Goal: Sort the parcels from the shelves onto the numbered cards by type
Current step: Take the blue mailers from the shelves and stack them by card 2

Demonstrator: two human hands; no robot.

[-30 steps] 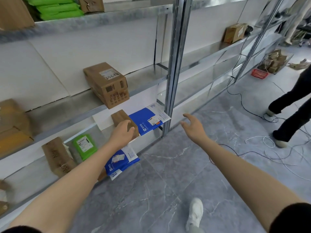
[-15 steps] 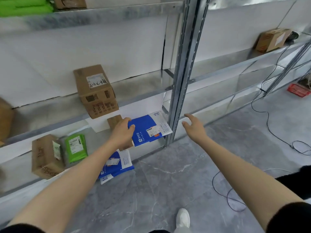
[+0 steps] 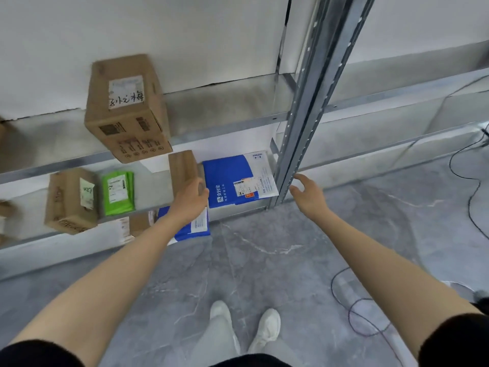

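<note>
Parcels lie on metal shelves in front of me. My left hand (image 3: 190, 200) reaches onto the lower shelf, its fingers curled over the near end of a small brown box (image 3: 182, 166). Right beside that box lies a blue-and-white mailer (image 3: 232, 181) with a label. My right hand (image 3: 308, 193) hangs open in the air, fingers spread, just right of the shelf's metal upright (image 3: 304, 123) and touching nothing. No numbered cards are in view.
A large brown box (image 3: 127, 107) overhangs the middle shelf's edge. On the lower shelf sit another brown box (image 3: 70, 201) and a green mailer (image 3: 117, 193). A second blue mailer (image 3: 197, 227) lies below. Black cables (image 3: 370, 321) run over the grey floor at right.
My view has tilted down and closed in on the shelves. The left hand stays on the small brown box. The right hand has drifted nearer to the metal upright.
</note>
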